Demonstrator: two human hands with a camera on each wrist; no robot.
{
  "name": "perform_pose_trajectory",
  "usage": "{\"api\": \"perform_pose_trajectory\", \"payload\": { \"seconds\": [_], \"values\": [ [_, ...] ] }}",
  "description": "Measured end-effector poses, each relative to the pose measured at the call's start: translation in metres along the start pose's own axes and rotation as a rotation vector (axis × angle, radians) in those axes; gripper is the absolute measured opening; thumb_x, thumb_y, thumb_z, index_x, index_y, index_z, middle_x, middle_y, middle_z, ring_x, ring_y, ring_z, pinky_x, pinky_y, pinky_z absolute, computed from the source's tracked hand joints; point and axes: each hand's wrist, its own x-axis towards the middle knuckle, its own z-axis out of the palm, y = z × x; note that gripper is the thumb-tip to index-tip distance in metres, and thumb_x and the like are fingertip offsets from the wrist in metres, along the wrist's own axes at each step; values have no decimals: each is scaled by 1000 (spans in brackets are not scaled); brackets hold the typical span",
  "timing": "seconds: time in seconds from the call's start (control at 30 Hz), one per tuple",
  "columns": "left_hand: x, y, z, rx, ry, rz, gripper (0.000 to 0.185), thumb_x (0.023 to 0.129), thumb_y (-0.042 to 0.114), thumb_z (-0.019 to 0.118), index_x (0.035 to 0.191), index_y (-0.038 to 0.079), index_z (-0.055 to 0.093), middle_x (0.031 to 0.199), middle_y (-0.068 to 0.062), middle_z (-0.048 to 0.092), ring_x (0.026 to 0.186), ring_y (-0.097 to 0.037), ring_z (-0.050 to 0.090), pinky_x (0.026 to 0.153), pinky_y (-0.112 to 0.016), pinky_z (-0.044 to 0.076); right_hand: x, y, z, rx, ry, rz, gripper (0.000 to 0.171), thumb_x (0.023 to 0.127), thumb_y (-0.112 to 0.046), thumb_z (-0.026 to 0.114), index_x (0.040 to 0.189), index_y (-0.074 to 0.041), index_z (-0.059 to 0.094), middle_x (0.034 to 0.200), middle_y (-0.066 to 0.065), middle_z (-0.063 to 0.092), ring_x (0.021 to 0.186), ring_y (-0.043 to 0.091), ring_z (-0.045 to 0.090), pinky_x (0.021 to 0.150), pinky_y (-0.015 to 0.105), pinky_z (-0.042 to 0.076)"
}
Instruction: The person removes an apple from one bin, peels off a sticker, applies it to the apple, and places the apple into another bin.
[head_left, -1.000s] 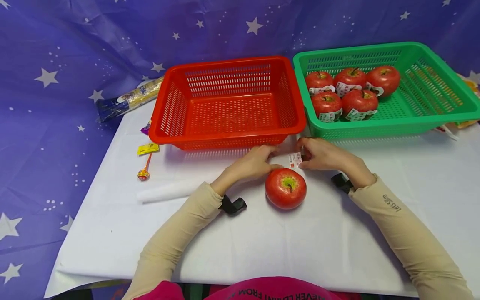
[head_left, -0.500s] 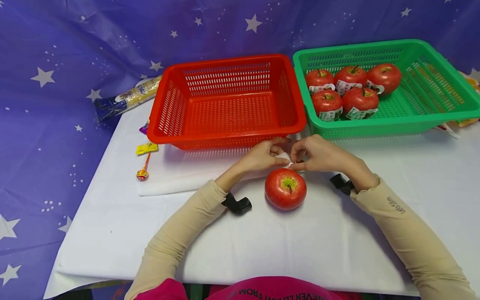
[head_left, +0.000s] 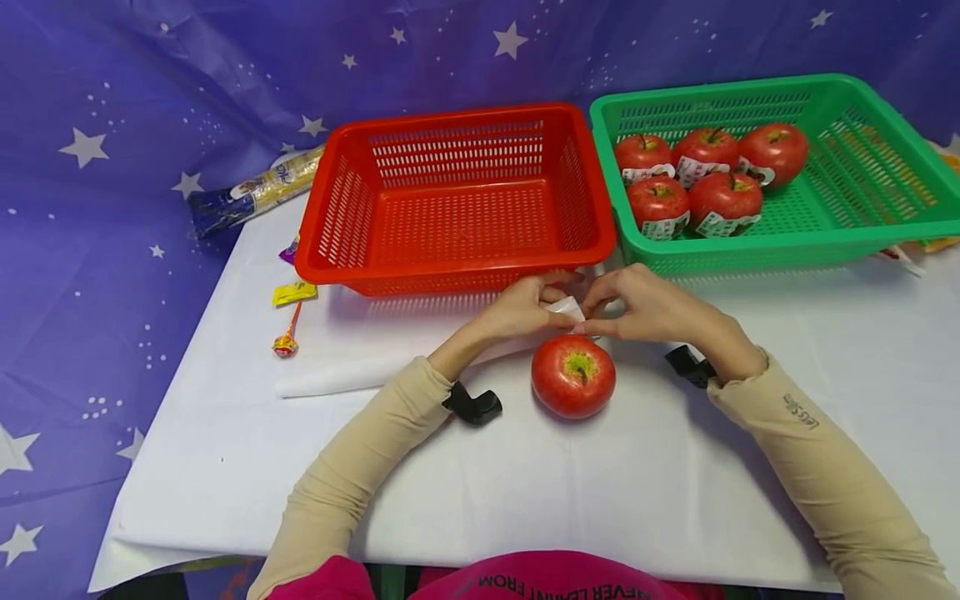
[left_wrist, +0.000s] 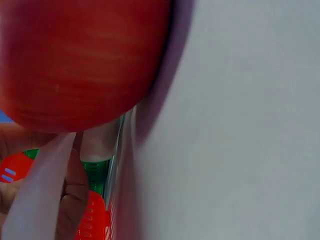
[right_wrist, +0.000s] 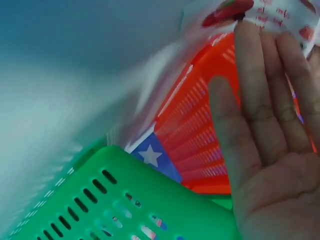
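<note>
In the head view, my left hand (head_left: 517, 313) pinches a white label strip (head_left: 567, 309) between thumb and fingers, just behind a lone red apple (head_left: 572, 379). The strip's long tail lies leftward on the table. My right hand (head_left: 648, 305) meets it from the other side, thumb and index fingertips at the strip's end. A printed label (right_wrist: 280, 16) with red lettering shows at the right fingertips in the right wrist view; the other fingers stretch out fairly straight. Up close in the left wrist view, the white strip (left_wrist: 42, 192) curves between the fingers below the apple.
Behind the hands stands a red basket (head_left: 457, 275). Beside it, a green basket (head_left: 780, 250) holds several labelled apples (head_left: 726, 198). At left lie a lollipop (head_left: 286, 344), a yellow packet (head_left: 294, 292) and a pasta bag (head_left: 255, 193).
Both hands have come together behind the apple. The label strip has been lifted and bent up between the fingertips, and its tail on the table has shifted slightly. The apple stays put.
</note>
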Motion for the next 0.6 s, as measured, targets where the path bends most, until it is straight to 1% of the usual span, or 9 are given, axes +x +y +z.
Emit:
{"api": "perform_pose_trajectory", "payload": {
  "seconds": [0.07, 0.2, 0.27, 0.37, 0.4, 0.5, 0.6],
  "values": [
    [0, 1, 0, 18, 17, -2, 60, 85, 13, 71, 140, 9, 47, 99, -12, 72, 81, -8, 59, 76, -16, 41, 1, -1, 1, -10, -6, -14, 9, 78, -16, 79, 84, -11, 75, 82, -2, 72, 79, 13, 66, 69, 35, 56],
    [-1, 2, 1, 9, 50, -11, 62, 83, 19, 74, 139, 9, 48, 92, -10, 74, 81, -9, 61, 77, -18, 42, 1, 0, 1, -17, -9, -45, 6, 78, -11, 77, 83, -11, 75, 82, -2, 72, 78, 14, 65, 70, 37, 55],
    [-2, 1, 1, 8, 63, -15, 62, 83, 20, 74, 138, 10, 49, 91, -9, 74, 81, -8, 60, 77, -18, 42, 0, 1, 0, -6, -25, -57, 7, 80, -8, 75, 86, -11, 76, 85, -1, 72, 81, 14, 65, 72, 37, 56],
    [-2, 1, 1, 1, 60, -15, 60, 84, 17, 73, 139, 11, 49, 95, -9, 74, 82, -8, 61, 77, -17, 42, -2, 3, -4, 18, -49, -75, 9, 83, -6, 72, 89, -9, 77, 89, 0, 73, 84, 14, 65, 73, 37, 56],
    [-1, 1, 1, 7, 57, -15, 60, 84, 16, 73, 138, 10, 49, 96, -10, 73, 83, -9, 61, 77, -17, 42, -3, 4, -6, 20, -51, -82, 10, 83, -4, 71, 90, -9, 77, 89, 0, 73, 82, 13, 65, 72, 35, 56],
    [-2, 0, -2, 54, 52, -14, 58, 84, 14, 72, 137, 12, 51, 103, -11, 72, 88, -12, 63, 81, -19, 44, -7, 5, -15, -22, -8, -95, 9, 83, -3, 69, 85, -9, 76, 83, -2, 72, 72, 7, 59, 64, 27, 52],
    [-3, -1, -5, 147, 64, -33, 55, 84, 14, 71, 136, 17, 53, 113, -8, 69, 100, -14, 63, 89, -25, 46, -15, 3, -29, -50, 66, -67, 11, 83, -5, 69, 81, -14, 74, 76, -6, 69, 63, 2, 50, 57, 22, 43]
  ]
}}
